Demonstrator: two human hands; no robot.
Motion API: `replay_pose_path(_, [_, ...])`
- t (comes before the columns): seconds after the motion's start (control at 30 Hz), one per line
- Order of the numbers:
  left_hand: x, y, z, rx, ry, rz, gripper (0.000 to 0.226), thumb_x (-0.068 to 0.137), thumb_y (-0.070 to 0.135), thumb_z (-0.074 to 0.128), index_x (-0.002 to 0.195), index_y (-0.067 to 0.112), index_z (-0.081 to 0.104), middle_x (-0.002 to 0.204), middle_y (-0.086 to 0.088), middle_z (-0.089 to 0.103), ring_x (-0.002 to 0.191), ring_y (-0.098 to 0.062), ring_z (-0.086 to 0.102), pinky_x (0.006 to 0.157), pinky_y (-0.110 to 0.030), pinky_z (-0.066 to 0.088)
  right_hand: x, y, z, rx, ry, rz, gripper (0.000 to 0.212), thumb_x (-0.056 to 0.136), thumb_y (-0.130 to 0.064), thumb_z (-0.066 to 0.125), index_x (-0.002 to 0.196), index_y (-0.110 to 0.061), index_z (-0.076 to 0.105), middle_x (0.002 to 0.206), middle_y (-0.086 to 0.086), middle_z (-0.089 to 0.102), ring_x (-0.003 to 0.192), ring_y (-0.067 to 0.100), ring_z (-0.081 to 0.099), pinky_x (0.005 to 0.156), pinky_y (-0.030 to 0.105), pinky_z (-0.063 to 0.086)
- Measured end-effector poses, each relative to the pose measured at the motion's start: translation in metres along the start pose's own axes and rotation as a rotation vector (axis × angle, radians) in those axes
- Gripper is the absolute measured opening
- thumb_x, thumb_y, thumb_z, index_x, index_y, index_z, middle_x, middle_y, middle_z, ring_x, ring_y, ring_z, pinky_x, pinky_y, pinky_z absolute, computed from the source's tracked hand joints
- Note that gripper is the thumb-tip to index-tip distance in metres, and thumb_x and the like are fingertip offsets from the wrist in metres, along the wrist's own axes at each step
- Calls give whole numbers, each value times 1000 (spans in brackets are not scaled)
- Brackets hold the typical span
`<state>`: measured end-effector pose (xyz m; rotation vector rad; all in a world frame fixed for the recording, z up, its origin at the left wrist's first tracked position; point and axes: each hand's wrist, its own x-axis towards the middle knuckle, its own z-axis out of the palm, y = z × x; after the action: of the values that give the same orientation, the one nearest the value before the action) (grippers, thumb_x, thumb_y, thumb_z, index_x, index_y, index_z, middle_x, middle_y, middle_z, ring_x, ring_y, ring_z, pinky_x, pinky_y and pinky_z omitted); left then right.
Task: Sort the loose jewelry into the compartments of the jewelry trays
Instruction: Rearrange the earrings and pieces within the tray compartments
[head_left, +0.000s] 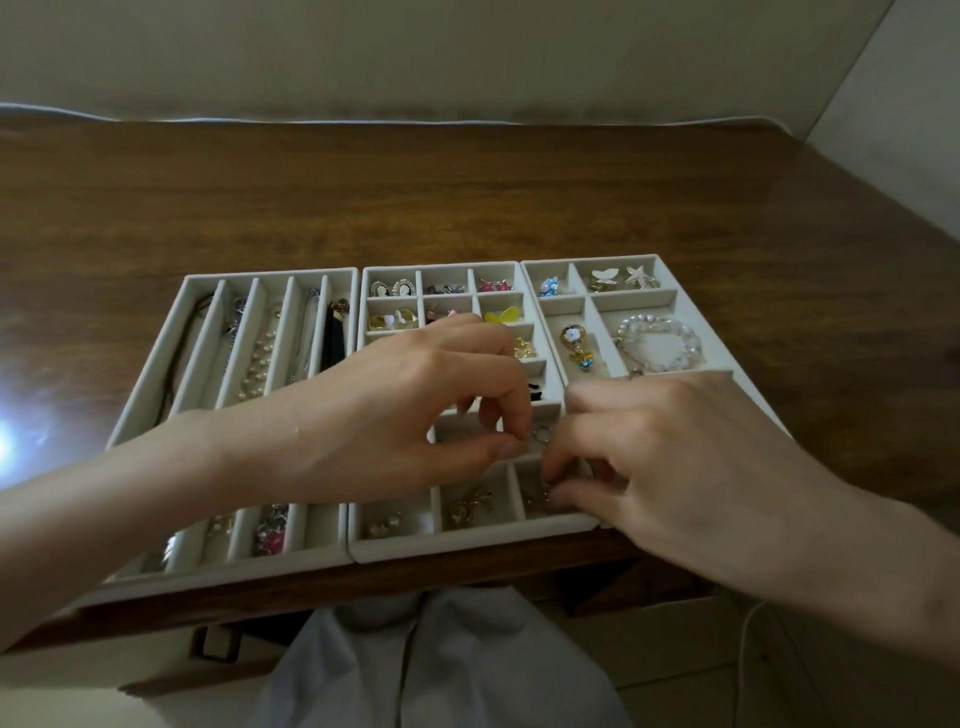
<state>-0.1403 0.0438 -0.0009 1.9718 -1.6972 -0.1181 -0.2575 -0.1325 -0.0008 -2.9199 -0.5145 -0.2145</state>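
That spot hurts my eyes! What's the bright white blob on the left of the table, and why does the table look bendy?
Head view: the blob is glare, a light bouncing off the shiny wooden table; head view again, the wide-angle lens bows the table's far edge, and the whole picture is rather dim.

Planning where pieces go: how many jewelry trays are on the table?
3, side by side: the long-slot tray on the left, the small-grid tray in the middle, the mixed-compartment tray on the right.
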Motion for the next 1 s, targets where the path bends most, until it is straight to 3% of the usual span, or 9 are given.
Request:
replay_pose_path(0.1, [-1, 2, -1, 0, 8, -3, 7, 85, 29, 57, 86, 25, 62, 87, 13, 51, 85, -10, 52, 68, -25, 46, 0, -2, 4, -40, 12, -32, 7, 75, -26, 68, 82, -25, 70, 76, -6, 61, 64, 15, 61, 50, 31, 48])
replay_pose_path(0.3, [-4, 6, -2, 23, 21, -13, 10, 85, 30, 55, 86, 23, 63, 85, 14, 51, 82, -9, 51, 69, -22, 45, 2, -5, 2, -99, -39, -16, 13, 70, -19, 77, 75, -23, 66, 71, -6, 57, 58, 15, 57, 46, 26, 39])
replay_pose_path(0.47, [-5, 8, -1, 40, 7, -37, 11, 83, 34, 55, 85, 25, 62, 84, 14, 50, 83, -10, 51, 69, -22, 44, 4, -4, -1, -60, -54, 7, 7, 69, -21, 70, 70, -22, 63, 67, -7, 52, 54, 13, 52, 48, 14, 19])
replay_pose_path(0.7, [-3, 6, 3, 42, -5, -72, 14, 80, 38, 53, 84, 28, 61, 83, 17, 49, 79, -5, 49, 70, -7, 38, 7, -4, -9, 111, -75, 135, 10, 76, -26, 76, 75, -27, 66, 73, -14, 54, 64, 2, 50, 55, 16, 30])
replay_pose_path(0.8, [-1, 7, 5, 34, -18, -105, 14, 79, 42, 58, 83, 29, 62, 82, 19, 47, 79, -2, 48, 67, -13, 41, 8, 4, -17, 297, -47, 205, 14, 73, -29, 78, 70, -32, 64, 70, -16, 56, 67, -2, 51, 56, 13, 33])
replay_pose_path(1.0, [2, 12, 9, 56, -40, -144, 7, 79, 28, 71, 82, 25, 66, 80, 15, 49, 79, -2, 47, 67, -16, 42, 4, 11, -25, 585, -26, 269, 11, 68, -24, 79, 67, -27, 68, 75, -16, 65, 58, 11, 55, 52, 19, 45])
